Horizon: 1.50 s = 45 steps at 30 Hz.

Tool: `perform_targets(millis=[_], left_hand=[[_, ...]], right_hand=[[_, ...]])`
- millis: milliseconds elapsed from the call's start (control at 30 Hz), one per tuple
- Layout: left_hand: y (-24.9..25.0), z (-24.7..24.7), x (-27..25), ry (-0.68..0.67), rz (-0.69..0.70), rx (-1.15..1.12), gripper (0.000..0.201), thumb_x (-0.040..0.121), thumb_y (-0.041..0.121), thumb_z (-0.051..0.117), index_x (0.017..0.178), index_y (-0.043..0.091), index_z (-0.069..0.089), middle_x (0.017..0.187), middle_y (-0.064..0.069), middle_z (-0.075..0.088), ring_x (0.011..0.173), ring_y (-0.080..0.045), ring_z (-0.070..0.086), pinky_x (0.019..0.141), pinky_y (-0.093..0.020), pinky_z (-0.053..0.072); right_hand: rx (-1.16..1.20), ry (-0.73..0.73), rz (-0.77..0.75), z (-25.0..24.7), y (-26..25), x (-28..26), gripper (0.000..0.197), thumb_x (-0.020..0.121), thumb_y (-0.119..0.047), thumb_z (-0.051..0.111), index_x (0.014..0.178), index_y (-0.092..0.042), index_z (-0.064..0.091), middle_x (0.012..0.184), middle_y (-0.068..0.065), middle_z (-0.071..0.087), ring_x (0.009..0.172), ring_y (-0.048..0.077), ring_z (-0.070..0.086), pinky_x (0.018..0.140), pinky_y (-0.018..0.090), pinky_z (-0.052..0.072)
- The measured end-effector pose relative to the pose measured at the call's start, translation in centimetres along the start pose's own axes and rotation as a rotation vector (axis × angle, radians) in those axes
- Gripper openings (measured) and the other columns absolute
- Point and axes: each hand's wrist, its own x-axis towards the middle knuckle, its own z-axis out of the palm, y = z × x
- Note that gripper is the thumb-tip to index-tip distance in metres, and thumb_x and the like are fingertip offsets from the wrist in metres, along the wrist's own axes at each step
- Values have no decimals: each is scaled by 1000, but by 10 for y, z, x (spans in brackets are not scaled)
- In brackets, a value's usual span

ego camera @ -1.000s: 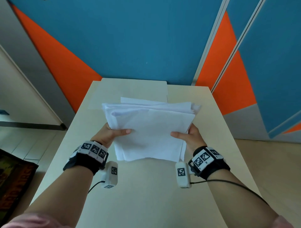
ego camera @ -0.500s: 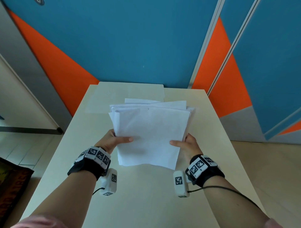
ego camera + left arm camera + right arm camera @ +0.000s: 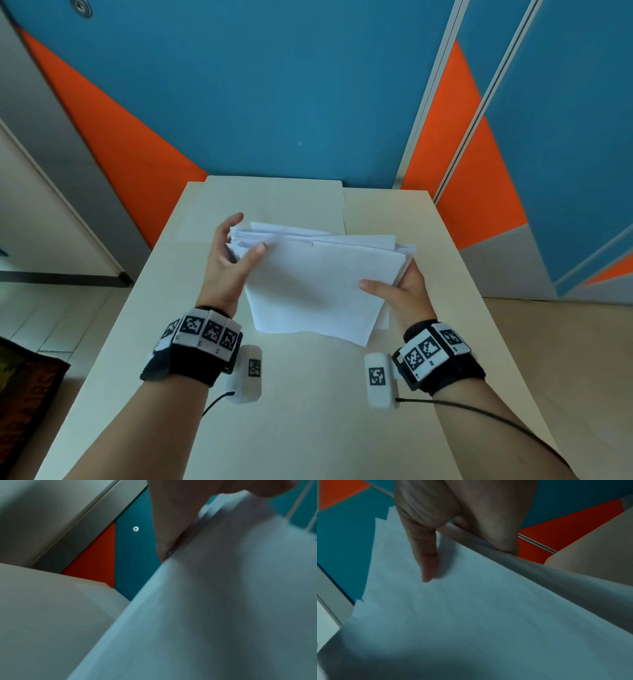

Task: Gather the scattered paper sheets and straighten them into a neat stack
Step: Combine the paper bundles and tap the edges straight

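Gleaming beige table (image 3: 308,394); blue-orange wall (image 3: 274,85)

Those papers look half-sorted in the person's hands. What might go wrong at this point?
The paper sheets are fanned at their far edges, so loose ones could slide out. Only the right hand pinches the stack between thumb and fingers; the left hand is at the far left corner with relaxed fingers, so the unsupported side might sag or spill onto the table.
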Motion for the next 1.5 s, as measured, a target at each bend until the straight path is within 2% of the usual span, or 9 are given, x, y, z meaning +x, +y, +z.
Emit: perform_targets(millis=[100, 267, 500, 667, 800, 933, 1200, 1333, 1500], left_hand=[[10, 16, -6, 99, 62, 21, 48, 71, 63, 54, 112, 39, 55, 129, -11, 56, 122, -24, 51, 107, -39, 37], [13, 34, -1, 300, 35, 30, 6, 83, 31, 60, 87, 29, 65, 78, 8, 61, 68, 2, 54, 77, -19, 42], [12, 40, 3, 350, 54, 105, 12, 68, 38, 68, 79, 41, 63, 91, -2, 64, 92, -24, 58, 86, -44, 49], [14, 35, 5, 379, 54, 50, 21, 77, 26, 70, 93, 30, 58, 84, 7, 55, 79, -15, 52, 75, -29, 43], [13, 33, 6, 378, 49, 65, 23, 74, 32, 72, 91, 34, 57, 96, 2, 55, 90, -16, 51, 82, -28, 43], [10, 36, 6, 413, 48, 76, 17, 78, 25, 70, 89, 28, 57, 94, 10, 54, 104, -20, 51, 89, -31, 42], [12, 32, 8, 421, 4, 47, 15, 64, 34, 68, 75, 36, 57, 96, -3, 55, 90, -24, 52, 80, -36, 43], [11, 29, 11, 400, -14, 8, 13, 68, 36, 66, 77, 35, 56, 95, -2, 55, 87, -19, 48, 79, -31, 39], [2, 15, 15, 201, -113, 41, 47, 63, 71, 53, 95, 38, 52, 118, -10, 61, 108, -24, 56, 100, -40, 42]], right_hand=[[-12, 17, -4, 3, 1, -1, 56, 67, 17, 68, 115, -6, 52, 97, 7, 66, 83, 13, 68, 67, 27, 54], [-20, 69, 8, 9, 0, -6, 46, 67, 17, 68, 107, -3, 58, 91, 8, 67, 73, 9, 68, 64, 26, 56], [80, 80, 28, 16, -2, -14, 38, 71, 17, 65, 100, -7, 61, 81, 2, 70, 65, 6, 69, 54, 20, 54], [113, 113, 16, 22, -5, -20, 33, 75, 13, 62, 92, -15, 64, 81, 0, 71, 73, 14, 68, 62, 27, 54], [133, 191, -118, 30, -17, -20, 26, 78, -23, 68, 102, -28, 57, 109, 13, 62, 101, 28, 61, 88, 44, 49], [46, 372, -295, 47, -41, -14, 31, 71, -53, 58, 85, -25, 56, 89, -11, 58, 87, 2, 53, 84, 23, 42], [39, 534, -348, 43, -40, -3, 27, 76, 4, 54, 71, -22, 49, 68, -3, 50, 64, 7, 46, 64, 16, 40], [85, 432, -363, 30, -35, -12, 13, 85, -23, 54, 95, -29, 51, 80, 0, 62, 80, 7, 57, 81, 24, 43], [5, -35, -195, 3, -22, -17, 66, 53, -41, 83, 111, -36, 51, 90, -3, 65, 79, 10, 63, 75, 23, 53]])
